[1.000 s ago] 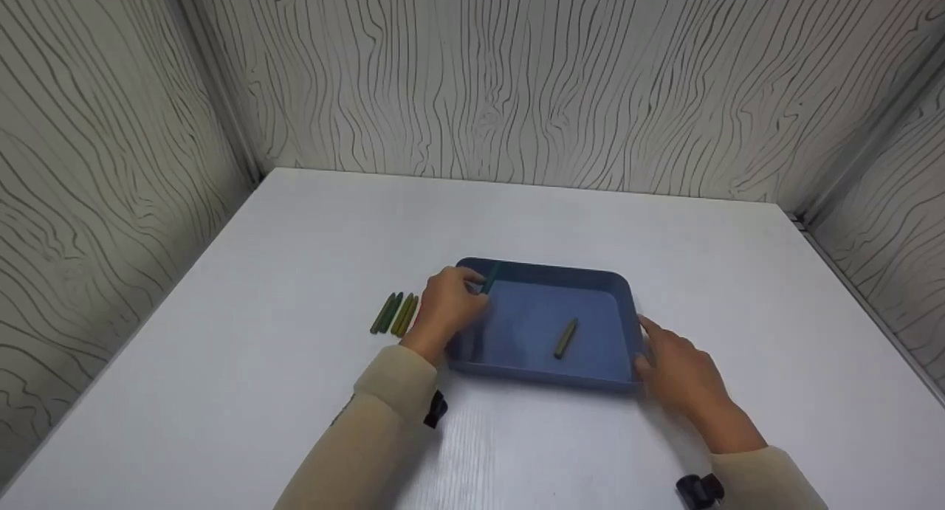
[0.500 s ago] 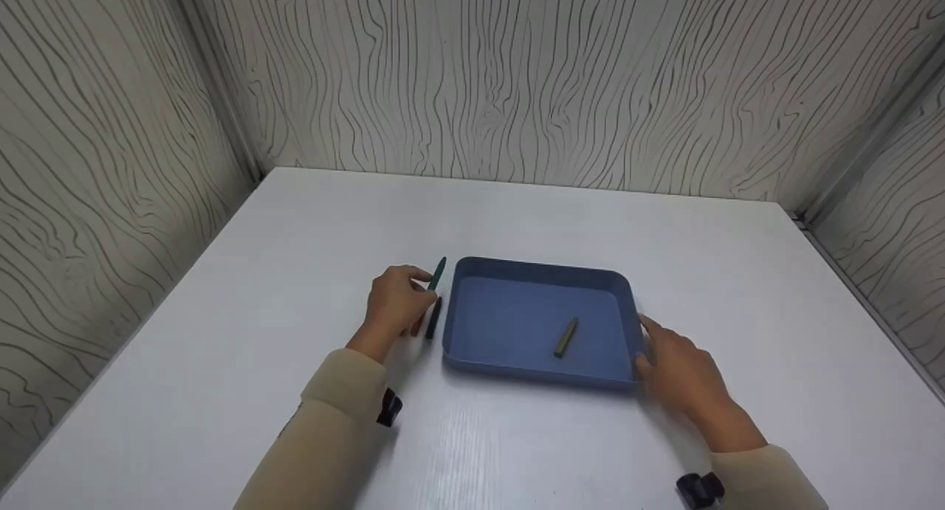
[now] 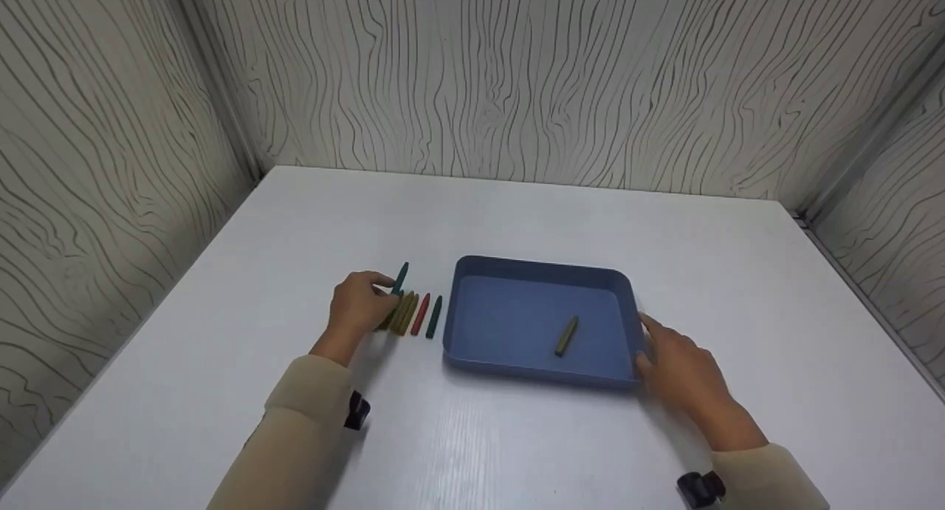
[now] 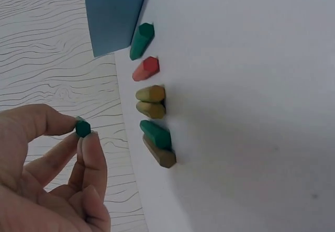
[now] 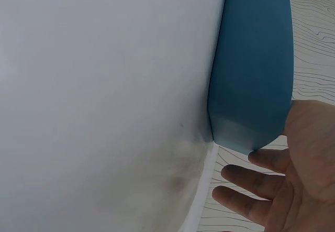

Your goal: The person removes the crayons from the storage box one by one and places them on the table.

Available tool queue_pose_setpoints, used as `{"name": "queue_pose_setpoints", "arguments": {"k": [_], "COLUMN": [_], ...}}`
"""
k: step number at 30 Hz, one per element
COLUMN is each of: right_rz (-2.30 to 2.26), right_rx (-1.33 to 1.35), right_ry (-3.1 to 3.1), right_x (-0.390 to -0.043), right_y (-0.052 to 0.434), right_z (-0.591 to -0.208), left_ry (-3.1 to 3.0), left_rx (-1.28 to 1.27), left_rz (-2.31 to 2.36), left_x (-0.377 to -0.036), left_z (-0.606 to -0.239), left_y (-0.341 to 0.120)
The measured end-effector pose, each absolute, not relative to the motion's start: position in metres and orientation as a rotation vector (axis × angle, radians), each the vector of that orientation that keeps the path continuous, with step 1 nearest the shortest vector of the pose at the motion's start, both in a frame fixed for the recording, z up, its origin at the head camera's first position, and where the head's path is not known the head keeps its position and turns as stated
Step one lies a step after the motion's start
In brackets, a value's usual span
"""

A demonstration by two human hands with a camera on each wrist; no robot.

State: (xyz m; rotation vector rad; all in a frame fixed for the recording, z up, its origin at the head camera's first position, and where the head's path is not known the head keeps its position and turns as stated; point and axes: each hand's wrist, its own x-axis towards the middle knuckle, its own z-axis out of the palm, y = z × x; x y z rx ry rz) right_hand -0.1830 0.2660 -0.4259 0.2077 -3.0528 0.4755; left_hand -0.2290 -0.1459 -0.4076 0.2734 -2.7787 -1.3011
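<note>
Row of crayons (image 3: 413,314) blocking the strip left of the tray (image 3: 624,288), bare table (image 3: 517,215) behind both

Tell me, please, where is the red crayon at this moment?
In the head view the red crayon lies on the white table, left of the blue tray, between a dark green crayon and the olive crayons.

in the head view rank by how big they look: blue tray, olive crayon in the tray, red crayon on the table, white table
1. white table
2. blue tray
3. olive crayon and red crayon: they look about the same length, so no ranking between them.
</note>
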Motion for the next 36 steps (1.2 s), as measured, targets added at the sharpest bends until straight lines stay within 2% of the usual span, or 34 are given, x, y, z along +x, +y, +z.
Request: {"name": "queue_pose_setpoints", "arguments": {"k": [12, 36], "right_rz": [0.491, 0.511], "right_rx": [0.213, 0.203], "right_ry": [-3.065, -3.063], "right_x": [-0.181, -0.182], "right_y": [0.266, 0.266], "right_z": [-0.426, -0.425], "left_ry": [-2.884, -2.955], "left_rx": [0.388, 0.451], "left_rz": [-1.258, -1.243], "left_x": [-0.228, -0.225], "left_z": [-0.419, -0.427], "left_y": [-0.17, -0.174]}}
